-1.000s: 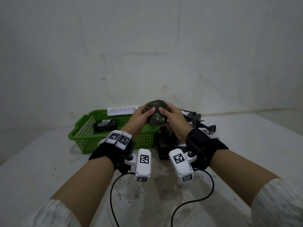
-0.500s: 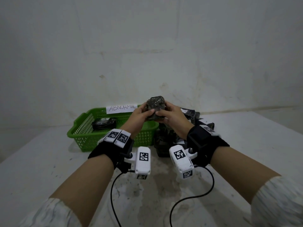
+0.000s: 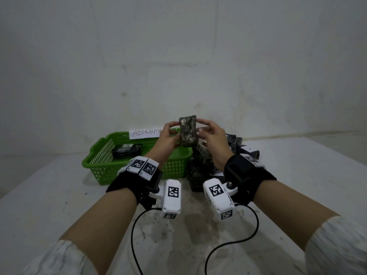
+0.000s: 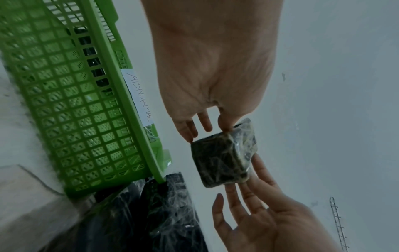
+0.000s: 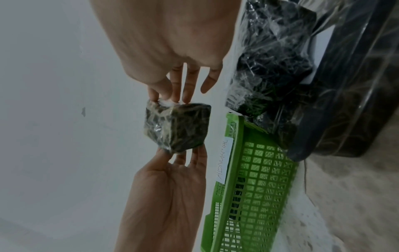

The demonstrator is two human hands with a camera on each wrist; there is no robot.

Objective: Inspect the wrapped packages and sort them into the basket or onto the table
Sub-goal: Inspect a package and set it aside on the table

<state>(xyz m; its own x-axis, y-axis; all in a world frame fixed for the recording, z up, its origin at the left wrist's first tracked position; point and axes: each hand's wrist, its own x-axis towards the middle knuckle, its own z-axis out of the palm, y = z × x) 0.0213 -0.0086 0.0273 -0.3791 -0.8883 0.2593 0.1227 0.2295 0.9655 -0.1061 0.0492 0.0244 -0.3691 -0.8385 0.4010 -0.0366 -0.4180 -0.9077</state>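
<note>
A dark block wrapped in clear film, the wrapped package (image 3: 187, 131), stands on end in the air above the basket's right end. My left hand (image 3: 172, 133) pinches its left side with thumb and fingertips. My right hand (image 3: 200, 128) pinches its right side. The left wrist view shows the package (image 4: 220, 162) between the left hand (image 4: 208, 132) and the right hand's fingertips (image 4: 259, 170). The right wrist view shows the package (image 5: 177, 126) below the right hand (image 5: 170, 100). The green basket (image 3: 103, 161) holds one wrapped package (image 3: 126, 152).
A paper label reading ABNORMAL (image 3: 146, 133) is stuck on the basket's far rim. A pile of wrapped dark packages (image 3: 198, 169) lies on the white table (image 3: 297, 175) just right of the basket. A bare wall stands close behind. Wrist-camera cables trail over the near table.
The package has been lifted a little and turned from lying across my palms to standing upright. Both hands have shifted to a fingertip hold on its sides.
</note>
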